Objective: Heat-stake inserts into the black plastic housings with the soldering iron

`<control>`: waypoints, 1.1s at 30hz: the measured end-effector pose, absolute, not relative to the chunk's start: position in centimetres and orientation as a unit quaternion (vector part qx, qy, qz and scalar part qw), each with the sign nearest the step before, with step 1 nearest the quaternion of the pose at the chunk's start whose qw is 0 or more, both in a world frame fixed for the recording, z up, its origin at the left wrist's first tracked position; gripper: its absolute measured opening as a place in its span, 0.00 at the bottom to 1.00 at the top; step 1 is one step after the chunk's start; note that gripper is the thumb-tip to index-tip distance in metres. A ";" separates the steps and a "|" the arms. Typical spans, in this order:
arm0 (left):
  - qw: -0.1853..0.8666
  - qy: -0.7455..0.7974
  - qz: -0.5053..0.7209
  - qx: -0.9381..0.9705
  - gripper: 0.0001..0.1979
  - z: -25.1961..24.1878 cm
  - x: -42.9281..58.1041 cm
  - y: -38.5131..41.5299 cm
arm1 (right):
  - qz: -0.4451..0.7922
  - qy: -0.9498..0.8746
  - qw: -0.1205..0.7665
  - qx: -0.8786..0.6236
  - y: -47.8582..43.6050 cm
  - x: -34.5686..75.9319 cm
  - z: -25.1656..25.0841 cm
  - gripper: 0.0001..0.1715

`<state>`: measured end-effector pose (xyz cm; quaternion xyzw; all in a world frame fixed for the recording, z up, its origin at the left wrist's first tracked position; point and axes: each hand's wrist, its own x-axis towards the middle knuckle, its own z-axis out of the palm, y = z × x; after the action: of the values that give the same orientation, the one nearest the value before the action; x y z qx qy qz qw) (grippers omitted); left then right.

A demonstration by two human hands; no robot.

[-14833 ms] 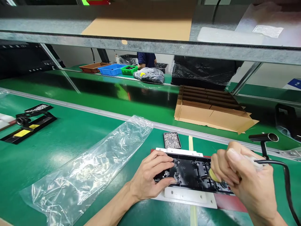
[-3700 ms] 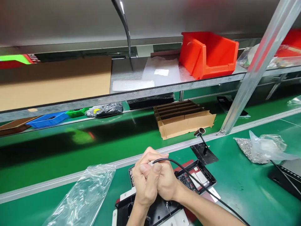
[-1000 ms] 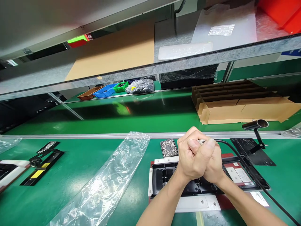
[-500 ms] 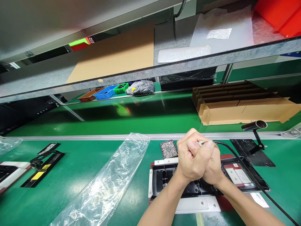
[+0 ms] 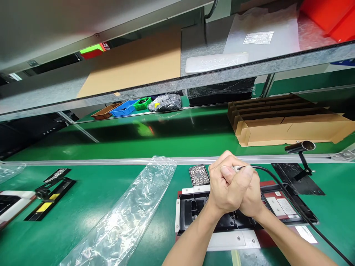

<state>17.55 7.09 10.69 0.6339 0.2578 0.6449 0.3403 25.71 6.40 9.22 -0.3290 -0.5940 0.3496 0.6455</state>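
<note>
My left hand point(image 5: 225, 184) and my right hand point(image 5: 253, 195) are wrapped together around an upright corded tool, apparently an electric screwdriver point(image 5: 236, 168). Only its pale top end shows between the thumbs; the rest is covered by my fingers. A black cable point(image 5: 288, 197) runs from that end down to the lower right. Beneath the hands lies a long black plastic housing point(image 5: 186, 214), seated in a fixture with white blocks point(image 5: 177, 216) on a dark red base. The tool's tip is hidden. Just behind the fixture is a small tray of screws point(image 5: 199, 175).
A clear plastic bag point(image 5: 122, 218) stretches across the green bench on the left. Right of the hands, a black tube on a bracket point(image 5: 301, 147) stands over a dark plate. Cardboard dividers point(image 5: 285, 129) sit behind. A metal shelf point(image 5: 155, 88) crosses above.
The view has shifted very slightly. Both hands keep the same hold and place above the black housing.
</note>
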 end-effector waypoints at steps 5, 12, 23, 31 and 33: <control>0.345 0.259 0.642 0.634 0.21 10.6 17.6 7.1 | 0.353 -0.598 0.639 -0.330 6.4 25.8 9.1 0.33; 0.343 0.254 0.643 0.636 0.22 10.6 17.5 7.1 | 0.356 -0.598 0.638 -0.329 6.5 25.8 8.9 0.32; 0.343 0.248 0.646 0.635 0.22 10.5 17.6 7.1 | 0.361 -0.596 0.641 -0.322 6.5 25.8 9.0 0.34; 0.347 0.243 0.648 0.633 0.20 10.3 17.6 7.2 | 0.365 -0.594 0.640 -0.322 6.5 25.8 8.9 0.34; 0.347 0.244 0.647 0.633 0.21 10.2 17.6 7.1 | 0.367 -0.595 0.638 -0.321 6.5 25.8 8.8 0.33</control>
<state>17.58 7.13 10.24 0.6334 0.2442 0.6470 0.3471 25.77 6.51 8.84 -0.3213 -0.5953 0.3672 0.6384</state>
